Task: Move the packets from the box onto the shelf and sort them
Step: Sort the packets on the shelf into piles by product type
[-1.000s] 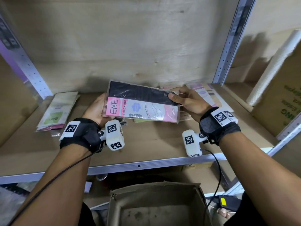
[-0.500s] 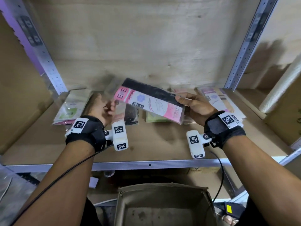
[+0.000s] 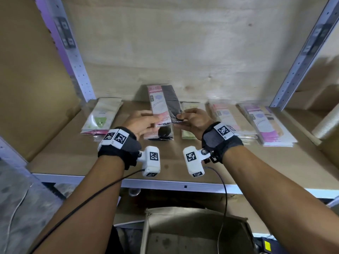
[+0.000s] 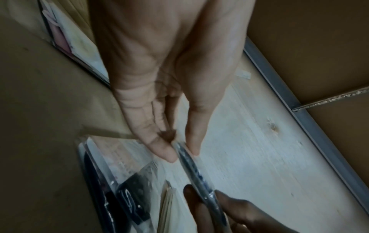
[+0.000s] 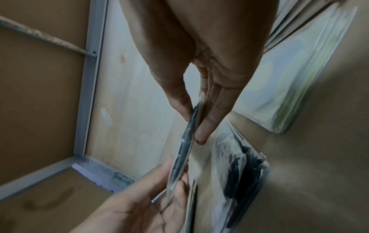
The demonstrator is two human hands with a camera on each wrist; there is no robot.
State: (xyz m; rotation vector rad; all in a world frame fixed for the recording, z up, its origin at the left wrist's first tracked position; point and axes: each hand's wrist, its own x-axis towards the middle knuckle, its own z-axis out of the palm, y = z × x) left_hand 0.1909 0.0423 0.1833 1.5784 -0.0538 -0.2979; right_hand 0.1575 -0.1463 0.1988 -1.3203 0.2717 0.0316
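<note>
A pink and black stocking packet (image 3: 162,103) hangs above the wooden shelf (image 3: 73,154), its long side pointing at the back wall. My left hand (image 3: 151,122) pinches the near left corner, and my right hand (image 3: 183,118) pinches the near right corner with the thumb on top. In the left wrist view the packet (image 4: 199,176) shows edge-on between thumb and fingertips (image 4: 169,155). The right wrist view shows the same edge (image 5: 184,146) between my right thumb and fingers (image 5: 201,134). A black packet pile (image 3: 162,133) lies right under it. The cardboard box (image 3: 192,233) stands below the shelf.
Other piles lie in a row on the shelf: green-label packets (image 3: 100,116) at the left, a green-edged pile (image 3: 189,137) under my right hand, pink-label packets (image 3: 226,116), and purple-label packets (image 3: 264,125) at the right. Metal uprights (image 3: 73,57) frame the bay.
The packet has turned from lying crosswise to pointing at the back wall and moved left over the black pile. My left hand has come back onto its near end.
</note>
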